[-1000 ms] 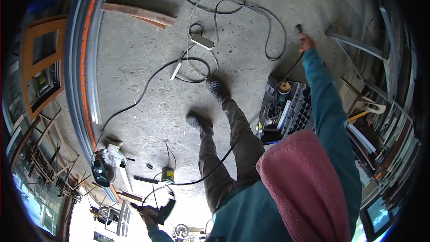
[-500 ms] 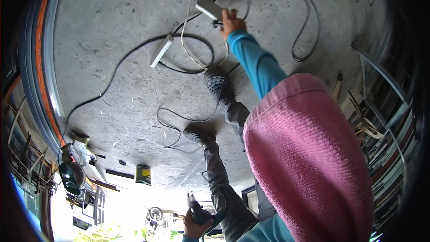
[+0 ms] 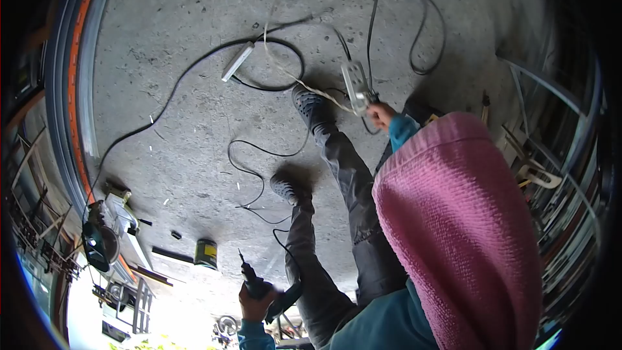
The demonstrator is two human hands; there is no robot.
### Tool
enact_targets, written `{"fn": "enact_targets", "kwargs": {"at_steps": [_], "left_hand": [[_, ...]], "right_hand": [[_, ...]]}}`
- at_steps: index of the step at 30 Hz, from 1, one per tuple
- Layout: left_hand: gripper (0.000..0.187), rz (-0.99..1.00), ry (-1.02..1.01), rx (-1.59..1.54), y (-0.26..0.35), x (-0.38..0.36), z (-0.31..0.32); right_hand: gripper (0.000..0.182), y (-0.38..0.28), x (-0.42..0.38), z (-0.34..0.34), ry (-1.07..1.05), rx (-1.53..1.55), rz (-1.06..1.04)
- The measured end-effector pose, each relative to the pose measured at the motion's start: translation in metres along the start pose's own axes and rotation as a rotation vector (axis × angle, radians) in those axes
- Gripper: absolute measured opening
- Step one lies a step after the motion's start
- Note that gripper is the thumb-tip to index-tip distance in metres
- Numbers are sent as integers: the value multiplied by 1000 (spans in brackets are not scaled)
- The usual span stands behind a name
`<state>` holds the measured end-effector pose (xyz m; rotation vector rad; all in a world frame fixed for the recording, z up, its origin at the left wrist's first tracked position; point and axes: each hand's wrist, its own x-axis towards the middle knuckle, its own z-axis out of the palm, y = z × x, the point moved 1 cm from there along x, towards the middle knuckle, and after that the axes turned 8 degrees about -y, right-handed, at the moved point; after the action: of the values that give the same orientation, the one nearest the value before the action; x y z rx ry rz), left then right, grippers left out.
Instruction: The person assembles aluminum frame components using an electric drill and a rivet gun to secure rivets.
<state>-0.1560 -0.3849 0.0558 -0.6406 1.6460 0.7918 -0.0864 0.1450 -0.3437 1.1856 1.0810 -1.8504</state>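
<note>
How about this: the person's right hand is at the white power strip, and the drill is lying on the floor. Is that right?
Not quite: the drill isn't lying on the floor. The head view shows it held up in the left hand. The right hand is at the white power strip, as you said.

Top, teal, long-sleeved, lower centre; right sleeve [image 3: 403, 131] and left sleeve [image 3: 254, 336] both plain teal, each ending at a bare hand: right hand [image 3: 381, 115], left hand [image 3: 256, 303]. Terry cloth [image 3: 463, 220], pink, looped pile, smoother hem band along its upper edge, right of centre. Trousers [image 3: 379, 266], dark grey, creased, with clogs [image 3: 312, 107], dark grey, uppers perforated, near mid-frame.
</note>
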Motion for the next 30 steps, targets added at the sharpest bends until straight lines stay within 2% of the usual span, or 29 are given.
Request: {"fn": "enact_targets", "kwargs": {"at_steps": [1,2,3,5,6,8,9,10,11,13,15,16,17,19,21,23,25,27,29,30], "left_hand": [[50,20,0,16,-7,-2,-2],[48,51,-5,-4,-12,-3,-3],[47,82,-18,-19,-20,-3,-6],[45,126,-28,53,-42,-3,-15],[45,142,-15,34,-51,-5,-17],[43,141,-6,-2,-69,-7,-19],[43,149,-17,13,-79,-9,-19],[43,127,-18,-13,-90,-8,-21],[44,104,-17,-40,-101,-3,-20],[43,90,-29,-17,-115,5,-16],[43,20,-52,-34,-124,13,-12],[43,-32,-50,-89,-130,18,-11],[43,-92,-56,-142,-134,22,-8],[47,-81,-85,-99,-123,30,7],[50,-82,-95,-78,-115,35,21],[50,-83,-128,-43,-107,38,31],[51,-71,-149,-19,-101,36,41],[51,12,-183,50,-96,37,50],[51,29,-162,58,-89,33,61],[51,23,-171,71,-89,32,62]], "right_hand": [[9,41,-14,-18,-74,96,2],[8,70,-36,-22,-70,345,200],[8,105,-50,-28,-60,364,178],[8,176,-72,-32,-162,464,304],[9,199,-85,-20,-195,375,189],[10,239,-105,23,9,448,149],[10,255,-114,42,238,608,222],[11,289,-107,47,280,834,216],[12,310,-100,54,324,900,214],[15,331,-84,67,409,863,177],[20,365,-41,62,342,827,183],[26,369,-26,63,442,629,99],[33,381,-4,54,602,381,293],[34,383,14,60,894,544,92],[32,420,37,42,1343,-202,-101],[36,390,-6,50,1259,-53,-17],[38,404,-17,53,1205,21,19],[36,419,-24,57,870,85,-29],[35,471,-6,67,788,-185,-14],[37,474,-15,79,676,-184,-88]]}}
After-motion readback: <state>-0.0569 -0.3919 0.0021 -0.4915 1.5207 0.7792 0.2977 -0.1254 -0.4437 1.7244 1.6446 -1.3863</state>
